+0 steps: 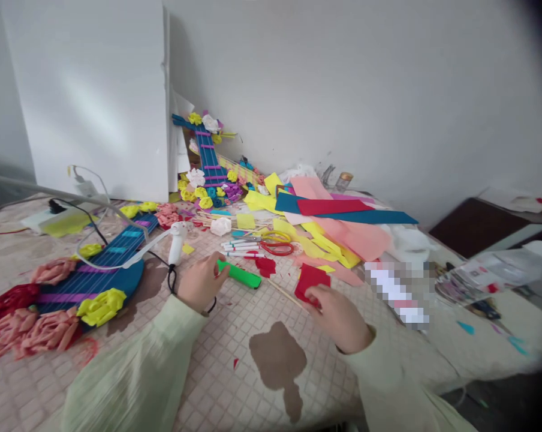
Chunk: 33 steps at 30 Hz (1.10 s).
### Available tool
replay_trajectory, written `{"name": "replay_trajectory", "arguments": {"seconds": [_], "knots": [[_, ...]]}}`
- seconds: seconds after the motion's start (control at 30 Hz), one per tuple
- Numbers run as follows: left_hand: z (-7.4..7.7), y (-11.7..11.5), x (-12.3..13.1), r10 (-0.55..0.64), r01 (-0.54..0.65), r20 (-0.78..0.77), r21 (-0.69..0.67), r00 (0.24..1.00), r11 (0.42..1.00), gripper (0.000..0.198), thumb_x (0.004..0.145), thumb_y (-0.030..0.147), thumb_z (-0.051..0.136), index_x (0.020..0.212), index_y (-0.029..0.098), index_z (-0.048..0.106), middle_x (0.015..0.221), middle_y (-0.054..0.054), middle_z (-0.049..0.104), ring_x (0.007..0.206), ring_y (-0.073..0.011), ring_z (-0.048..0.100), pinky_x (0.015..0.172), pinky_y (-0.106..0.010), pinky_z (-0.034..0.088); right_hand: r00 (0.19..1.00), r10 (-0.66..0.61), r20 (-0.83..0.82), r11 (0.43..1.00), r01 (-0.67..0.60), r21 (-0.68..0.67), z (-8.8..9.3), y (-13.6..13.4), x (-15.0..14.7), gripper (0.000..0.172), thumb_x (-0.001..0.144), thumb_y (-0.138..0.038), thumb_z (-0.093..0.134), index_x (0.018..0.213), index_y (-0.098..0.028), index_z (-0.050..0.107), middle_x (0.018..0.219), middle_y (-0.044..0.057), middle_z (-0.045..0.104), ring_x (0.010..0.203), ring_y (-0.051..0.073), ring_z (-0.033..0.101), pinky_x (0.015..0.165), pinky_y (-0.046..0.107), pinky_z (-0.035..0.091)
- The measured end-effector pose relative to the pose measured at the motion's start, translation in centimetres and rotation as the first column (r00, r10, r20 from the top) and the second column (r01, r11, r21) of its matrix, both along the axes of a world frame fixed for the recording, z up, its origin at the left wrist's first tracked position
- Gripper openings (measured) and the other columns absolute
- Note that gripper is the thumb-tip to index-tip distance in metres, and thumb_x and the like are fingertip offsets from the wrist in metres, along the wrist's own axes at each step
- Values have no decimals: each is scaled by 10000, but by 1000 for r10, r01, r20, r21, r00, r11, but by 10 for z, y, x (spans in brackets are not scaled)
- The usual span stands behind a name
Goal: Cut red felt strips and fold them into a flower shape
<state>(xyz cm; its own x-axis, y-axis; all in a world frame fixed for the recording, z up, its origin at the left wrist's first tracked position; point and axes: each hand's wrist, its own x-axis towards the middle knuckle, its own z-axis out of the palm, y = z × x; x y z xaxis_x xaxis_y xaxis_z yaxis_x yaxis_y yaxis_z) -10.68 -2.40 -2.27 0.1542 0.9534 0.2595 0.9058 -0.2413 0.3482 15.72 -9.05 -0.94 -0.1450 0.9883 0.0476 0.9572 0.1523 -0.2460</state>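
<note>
I see one green piece (244,276) gripped by the left hand's (201,282) fingers; to the green piece's right, the right hand's (343,315) fingers pinch one red sheet (312,278), one thin stick (285,291) between.

A craft workspace: coloured strips (343,214), scissors (262,244), markers (243,246), artificial flowers (102,306).

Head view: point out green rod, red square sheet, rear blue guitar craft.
Green rod (243,275): head view, midsection.
Red square sheet (313,278): head view, upper part.
Rear blue guitar craft (208,157): head view, blue neck.
</note>
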Motion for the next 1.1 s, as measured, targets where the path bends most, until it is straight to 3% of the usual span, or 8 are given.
{"name": "replay_trajectory", "arguments": {"seconds": [0.13,0.27,0.43,0.53,0.67,0.77,0.9,1.1], "knots": [[8,-8,10,-128,110,136,130,982,985,208,762,297,412,886,168,520,550,27,489,514,-128,482,495,-220,338,998,-25,-60,998,21,-58,-22,-17,15,82,716,-150,460,706,-165,540,733,45,559,711,166,524,631,273,384],[18,-22,23,-252,189,276,234,928,954,164,766,261,433,835,161,543,588,14,504,555,-120,479,562,-230,373,959,-30,-282,1000,29,-9,-18,-20,17,97,752,-169,411,724,-162,503,709,34,537,696,160,502,643,291,390],[24,-43,40,-350,371,513,64,784,926,181,778,270,456,861,165,578,740,-24,591,623,-123,504,585,-231,398,665,-20,-747,955,-208,-211,8,-22,-4,153,795,-301,415,779,-162,476,672,-2,495,602,105,482,553,229,401],[22,-53,48,-344,527,694,-60,632,848,222,778,291,468,937,175,571,754,-26,599,646,-130,513,569,-227,407,532,-63,-844,911,-315,-266,18,-22,-24,177,780,-332,458,772,-156,471,643,-12,485,591,97,483,555,226,402],[19,-57,52,-250,615,844,-115,475,780,188,767,299,486,843,159,586,745,-32,589,688,-143,520,617,-244,417,433,-99,-896,879,-384,-283,23,-18,-42,219,758,-367,493,779,-149,494,652,-10,498,602,96,498,565,231,405],[20,-57,52,-188,643,891,-139,413,754,163,754,295,502,746,153,580,688,-19,570,652,-132,515,599,-237,413,352,-134,-926,859,-424,-286,23,-15,-49,228,758,-362,498,789,-137,509,636,-15,502,590,83,497,567,219,398],[21,-55,50,-118,614,928,-135,354,778,160,743,293,512,691,147,552,630,1,536,591,-109,487,560,-223,399,265,-182,-947,831,-473,-292,20,-15,-52,226,770,-340,492,824,-122,516,671,5,538,546,64,495,532,204,388],[21,-46,43,-86,482,925,-112,370,869,178,736,312,505,687,142,525,543,36,440,496,-80,392,479,-204,335,348,-156,-925,819,-478,-318,16,-20,-47,260,777,-350,479,811,-100,540,608,10,546,449,39,445,413,167,311]]}}
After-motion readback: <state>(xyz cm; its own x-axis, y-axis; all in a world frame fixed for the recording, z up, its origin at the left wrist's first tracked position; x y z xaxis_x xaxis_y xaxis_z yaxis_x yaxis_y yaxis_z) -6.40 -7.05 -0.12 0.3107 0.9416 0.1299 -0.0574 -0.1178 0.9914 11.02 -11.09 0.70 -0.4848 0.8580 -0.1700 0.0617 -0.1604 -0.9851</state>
